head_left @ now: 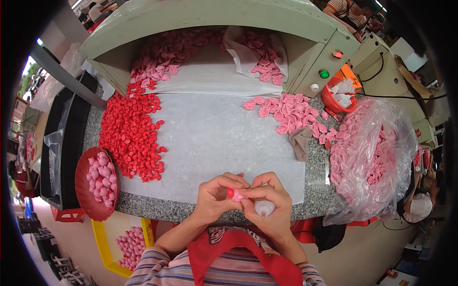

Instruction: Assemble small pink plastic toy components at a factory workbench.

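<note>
Over the near edge of the paper sheet, my left hand [213, 196] pinches a small red and pink piece [234, 194] between thumb and fingers. My right hand [274, 202] meets it there, its fingertips touching the pink part. A whitish squeeze bottle [264, 208] with a thin needle tip is gripped in that same right hand, tip toward me. Left of the hands lies a heap of glossy red pieces [129, 138]. To the far right of the sheet, loose pink petal-like pieces [291, 112] are spread, with a grey-brown cloth [300, 143] beside them.
White paper [205, 138] covers the granite worktop before a pale green machine [210, 16] with an opening holding pink pieces. A red bowl [83, 190] of joined pieces stands left, above a yellow crate [102, 243]. Right are a clear bag [396, 143] and an orange basket [329, 97].
</note>
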`<state>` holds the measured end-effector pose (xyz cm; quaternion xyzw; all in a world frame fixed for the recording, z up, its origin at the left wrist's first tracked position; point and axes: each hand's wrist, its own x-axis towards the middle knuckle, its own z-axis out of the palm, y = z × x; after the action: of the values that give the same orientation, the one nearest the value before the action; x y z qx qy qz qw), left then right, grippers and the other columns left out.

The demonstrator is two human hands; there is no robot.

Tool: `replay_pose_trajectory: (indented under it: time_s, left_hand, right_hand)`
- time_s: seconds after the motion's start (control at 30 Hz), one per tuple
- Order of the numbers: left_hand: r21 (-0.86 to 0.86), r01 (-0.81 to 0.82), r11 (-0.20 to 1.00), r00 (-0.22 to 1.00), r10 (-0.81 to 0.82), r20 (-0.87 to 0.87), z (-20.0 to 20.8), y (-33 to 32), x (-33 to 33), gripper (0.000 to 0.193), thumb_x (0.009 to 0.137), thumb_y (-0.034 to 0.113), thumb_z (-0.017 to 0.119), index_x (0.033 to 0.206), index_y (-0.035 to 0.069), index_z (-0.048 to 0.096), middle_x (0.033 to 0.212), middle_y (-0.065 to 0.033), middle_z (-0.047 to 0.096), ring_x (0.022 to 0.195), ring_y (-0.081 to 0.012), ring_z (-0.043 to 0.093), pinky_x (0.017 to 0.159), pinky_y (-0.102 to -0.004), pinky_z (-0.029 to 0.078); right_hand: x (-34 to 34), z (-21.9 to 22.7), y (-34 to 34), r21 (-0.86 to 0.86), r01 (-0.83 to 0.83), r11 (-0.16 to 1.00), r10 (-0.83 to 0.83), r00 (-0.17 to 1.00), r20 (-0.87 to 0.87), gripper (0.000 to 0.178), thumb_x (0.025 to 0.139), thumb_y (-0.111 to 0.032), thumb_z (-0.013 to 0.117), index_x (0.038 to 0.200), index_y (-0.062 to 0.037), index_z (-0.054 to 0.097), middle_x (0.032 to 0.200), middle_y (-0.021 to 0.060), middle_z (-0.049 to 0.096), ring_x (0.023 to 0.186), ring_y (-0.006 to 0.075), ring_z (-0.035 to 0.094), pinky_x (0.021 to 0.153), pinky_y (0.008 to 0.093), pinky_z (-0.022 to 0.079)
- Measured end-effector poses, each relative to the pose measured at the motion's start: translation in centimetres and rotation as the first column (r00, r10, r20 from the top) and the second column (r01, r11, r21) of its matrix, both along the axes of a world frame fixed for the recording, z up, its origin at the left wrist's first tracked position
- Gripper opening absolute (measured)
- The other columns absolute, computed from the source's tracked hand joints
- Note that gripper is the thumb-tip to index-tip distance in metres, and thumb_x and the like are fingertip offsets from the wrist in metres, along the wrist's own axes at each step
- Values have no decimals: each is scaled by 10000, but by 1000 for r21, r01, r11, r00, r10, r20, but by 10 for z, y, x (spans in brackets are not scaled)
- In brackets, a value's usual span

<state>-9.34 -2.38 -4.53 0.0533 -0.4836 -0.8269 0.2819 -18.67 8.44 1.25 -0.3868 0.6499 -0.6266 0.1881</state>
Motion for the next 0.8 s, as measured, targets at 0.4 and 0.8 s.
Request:
replay_pose_trajectory:
  time_s: [0.4,0.8]
  left_hand:
    - [-148,-12,989,998,22,67,9,-3,6,349,645,-40,736,961,-7,592,1008,-137,598,970,-213,560,901,-353,408]
    - [-521,-104,847,946,246,210,25,-4,10,310,610,14,774,883,22,627,941,-119,623,879,-201,593,933,-400,396]
  right_hand:
    - [-10,-16,1,-46,-92,995,95,993,73,183,609,95,648,748,-23,632,815,67,532,716,114,523,630,220,425]
    - [-15,-33,2,-109,-177,978,199,949,245,182,631,102,622,772,-14,625,821,78,528,732,129,525,648,239,423]
